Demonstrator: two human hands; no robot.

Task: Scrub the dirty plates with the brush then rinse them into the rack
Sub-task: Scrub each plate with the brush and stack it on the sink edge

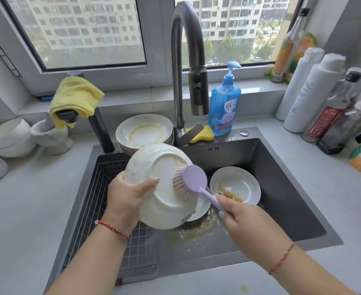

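Left hand [127, 194]: grips the rim of a white round ceramic plate [162, 188], thumb curled over its underside; plate tilted above the sink.
Right hand [242, 222]: fingers wrapped round the handle of a lilac round-headed plastic brush [193, 182]; bristles touch the plate's underside.
Wire rack [109, 207]: sits in the left part of the dark steel sink [281, 188].
Sink floor: second dirty white plate [236, 185], brown residue inside, right of the brush.
Behind sink: stack of dirty white plates [144, 130], just left of the grey arched faucet [186, 60]; blue dish-soap pump bottle [225, 103] to its right.

White soapy plate [164, 194] tilted underside-up over sink, lilac brush [191, 182] bristles on it; dirty plates [236, 185] below, stack [144, 129] behind, wire rack [103, 201] left.
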